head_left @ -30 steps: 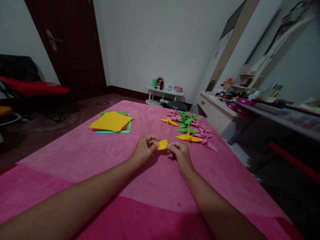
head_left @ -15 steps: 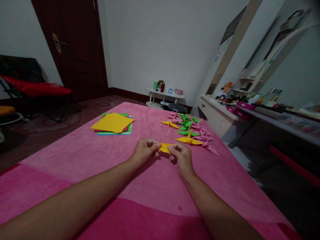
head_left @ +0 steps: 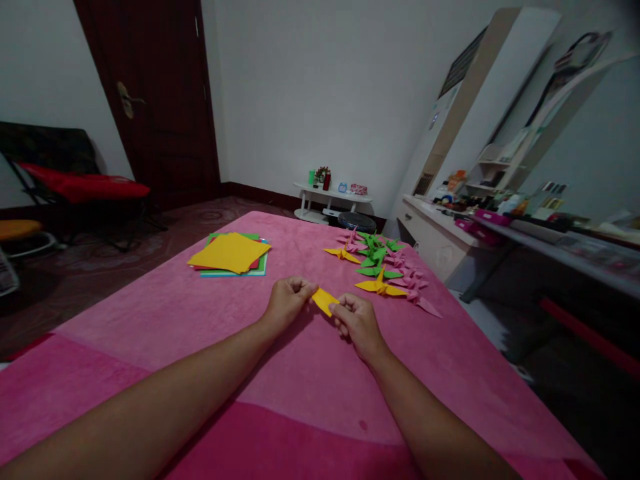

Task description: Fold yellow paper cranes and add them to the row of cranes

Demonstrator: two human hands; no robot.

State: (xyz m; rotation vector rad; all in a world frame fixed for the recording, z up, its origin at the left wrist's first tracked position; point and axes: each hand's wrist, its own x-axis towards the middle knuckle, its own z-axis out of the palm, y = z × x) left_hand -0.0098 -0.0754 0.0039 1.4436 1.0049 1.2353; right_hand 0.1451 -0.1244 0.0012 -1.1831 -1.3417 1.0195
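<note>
A small folded piece of yellow paper (head_left: 324, 302) is held between my two hands, a little above the pink cloth (head_left: 300, 373). My left hand (head_left: 289, 300) pinches its upper left end between thumb and fingers. On the lower right end, my right hand (head_left: 359, 319) pinches it with the thumb on top. Beyond my right hand lie several folded paper cranes: a yellow crane (head_left: 381, 287) nearest, green cranes (head_left: 374, 257) behind it, and pink cranes (head_left: 413, 280) along the right side. Another yellow crane (head_left: 343, 255) sits farther back.
To the left, a stack of square paper sheets (head_left: 231, 253) lies on the cloth, yellow on top. A white low shelf (head_left: 333, 193) with small items stands by the wall. At the right is a cluttered dresser (head_left: 440, 223); a red folding chair (head_left: 90, 187) is at the left.
The yellow paper has turned from roughly level to slanting down to the right. My right hand has moved slightly lower, and the whole view has shifted a little.
</note>
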